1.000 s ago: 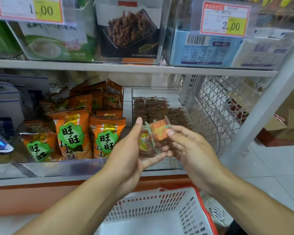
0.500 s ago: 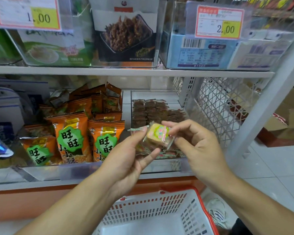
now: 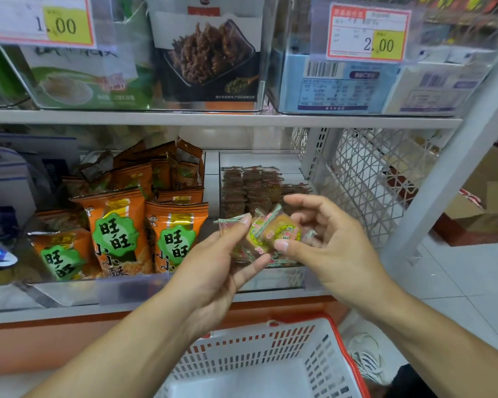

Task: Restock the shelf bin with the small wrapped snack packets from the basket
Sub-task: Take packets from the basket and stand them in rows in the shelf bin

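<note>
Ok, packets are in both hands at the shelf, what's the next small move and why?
Probably ease the right hand forward and set its packet in the clear bin. The stacks sit at the back, the front looks open, and the left hand holds more packets.

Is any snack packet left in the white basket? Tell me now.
No, the visible part of the basket shows only bare white floor; the left hand and right hand hold the packets.
</note>
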Motion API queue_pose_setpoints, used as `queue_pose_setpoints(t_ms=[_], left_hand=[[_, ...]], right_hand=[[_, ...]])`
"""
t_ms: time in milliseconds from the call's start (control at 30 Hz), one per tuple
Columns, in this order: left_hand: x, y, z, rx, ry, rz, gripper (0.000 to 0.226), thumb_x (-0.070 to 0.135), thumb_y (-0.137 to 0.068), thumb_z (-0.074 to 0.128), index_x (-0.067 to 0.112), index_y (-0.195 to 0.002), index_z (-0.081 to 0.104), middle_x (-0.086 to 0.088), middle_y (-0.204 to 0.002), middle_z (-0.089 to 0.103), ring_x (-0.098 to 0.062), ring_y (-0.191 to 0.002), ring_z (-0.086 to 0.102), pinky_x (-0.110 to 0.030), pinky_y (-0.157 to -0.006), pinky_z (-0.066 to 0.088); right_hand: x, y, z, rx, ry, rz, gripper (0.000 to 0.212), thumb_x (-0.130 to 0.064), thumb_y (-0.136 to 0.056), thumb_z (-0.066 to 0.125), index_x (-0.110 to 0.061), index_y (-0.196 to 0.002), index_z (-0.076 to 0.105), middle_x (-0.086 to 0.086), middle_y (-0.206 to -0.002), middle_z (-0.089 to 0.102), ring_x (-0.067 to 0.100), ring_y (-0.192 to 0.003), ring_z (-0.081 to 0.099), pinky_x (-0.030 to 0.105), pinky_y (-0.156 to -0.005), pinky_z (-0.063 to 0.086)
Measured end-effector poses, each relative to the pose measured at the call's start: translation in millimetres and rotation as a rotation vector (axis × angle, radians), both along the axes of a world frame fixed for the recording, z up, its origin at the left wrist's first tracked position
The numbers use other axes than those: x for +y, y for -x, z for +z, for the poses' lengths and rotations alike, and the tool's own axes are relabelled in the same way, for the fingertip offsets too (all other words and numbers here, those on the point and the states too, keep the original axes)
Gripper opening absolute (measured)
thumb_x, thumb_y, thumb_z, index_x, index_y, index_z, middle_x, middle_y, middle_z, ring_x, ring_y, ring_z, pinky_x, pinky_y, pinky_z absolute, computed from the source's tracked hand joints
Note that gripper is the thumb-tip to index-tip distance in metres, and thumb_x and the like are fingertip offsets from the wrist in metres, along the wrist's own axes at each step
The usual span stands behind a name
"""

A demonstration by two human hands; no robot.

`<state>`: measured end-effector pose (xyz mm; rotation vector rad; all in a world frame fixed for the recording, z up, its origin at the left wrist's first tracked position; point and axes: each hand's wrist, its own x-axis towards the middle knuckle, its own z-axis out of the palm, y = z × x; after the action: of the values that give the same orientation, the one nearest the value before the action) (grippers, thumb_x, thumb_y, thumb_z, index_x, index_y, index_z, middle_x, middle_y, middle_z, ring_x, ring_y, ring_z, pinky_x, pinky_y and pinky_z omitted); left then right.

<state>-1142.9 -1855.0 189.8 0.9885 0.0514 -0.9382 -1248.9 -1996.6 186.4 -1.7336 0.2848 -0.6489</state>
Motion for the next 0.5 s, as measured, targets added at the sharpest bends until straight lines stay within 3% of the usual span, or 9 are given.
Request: queue_pose_setpoints(t_ms=[100,167,200,267,333,400,500], left_hand=[[1.1,-1.9,-0.2,0.047,0.011,-0.018,0.027,0.023,-0.078,0.077,0.002,-0.095,0.080,-0.022,-0.097,0.077,-0.025,-0.073,0.077,-0.025,-0.049,0.059],[1.5,-2.2,-1.8,0.002,-0.029,-0.035,0.028,0.028,-0.083,0.076,0.006,-0.100,0.079,-0.021,-0.097,0.078,-0.024,-0.072,0.076,-0.024,-0.048,0.058],[1.6,-2.0,-2.9,-0.039,-0.058,-0.044,0.028,0.032,-0.085,0.076,0.009,-0.102,0.078,-0.018,-0.097,0.078,-0.021,-0.071,0.076,-0.023,-0.047,0.057],[2.5,-1.8,-5.2,-0.158,-0.126,-0.071,0.032,0.041,-0.085,0.076,0.015,-0.105,0.077,-0.009,-0.094,0.080,-0.015,-0.069,0.074,-0.021,-0.045,0.054],[3.8,-2.1,-7.7,-0.327,-0.211,-0.120,0.039,0.052,-0.085,0.072,0.020,-0.108,0.076,-0.001,-0.093,0.080,-0.009,-0.069,0.073,-0.019,-0.044,0.049],[5.3,-2.1,-9.4,-0.475,-0.286,-0.169,0.046,0.062,-0.084,0.067,0.024,-0.109,0.075,0.001,-0.093,0.080,-0.007,-0.068,0.072,-0.019,-0.046,0.047],[6.1,-1.2,-10.2,-0.553,-0.329,-0.222,0.059,0.075,-0.079,0.059,0.026,-0.108,0.073,0.002,-0.092,0.079,-0.007,-0.069,0.072,-0.020,-0.049,0.047]], right_hand=[[-2.0,-0.3,-0.5,0.009,-0.032,0.040,0.046,-0.002,-0.077,0.083,-0.025,-0.114,0.070,0.011,-0.104,0.070,0.018,-0.091,0.064,0.034,-0.082,0.057],[-3.1,0.0,2.1,-0.003,-0.095,0.081,0.038,-0.008,-0.075,0.080,-0.023,-0.109,0.071,0.007,-0.104,0.074,0.020,-0.092,0.066,0.036,-0.078,0.057],[-4.7,0.9,4.2,0.008,-0.053,0.094,0.036,-0.011,-0.076,0.079,-0.025,-0.108,0.071,0.004,-0.104,0.074,0.017,-0.093,0.067,0.031,-0.076,0.056],[-10.2,4.6,8.4,0.073,0.222,0.115,0.038,-0.018,-0.080,0.077,-0.031,-0.116,0.071,-0.006,-0.105,0.071,0.012,-0.095,0.067,0.024,-0.079,0.051],[-15.3,7.9,8.9,0.184,0.469,0.161,0.045,-0.026,-0.087,0.073,-0.040,-0.129,0.064,-0.012,-0.106,0.060,0.014,-0.094,0.062,0.029,-0.081,0.050],[-16.6,9.6,9.6,0.289,0.523,0.233,0.050,-0.034,-0.091,0.069,-0.049,-0.137,0.055,-0.019,-0.115,0.054,0.012,-0.099,0.059,0.033,-0.085,0.050],[-14.1,11.3,10.9,0.339,0.547,0.316,0.054,-0.031,-0.092,0.069,-0.044,-0.142,0.050,-0.026,-0.131,0.053,0.000,-0.121,0.054,0.027,-0.101,0.047]])
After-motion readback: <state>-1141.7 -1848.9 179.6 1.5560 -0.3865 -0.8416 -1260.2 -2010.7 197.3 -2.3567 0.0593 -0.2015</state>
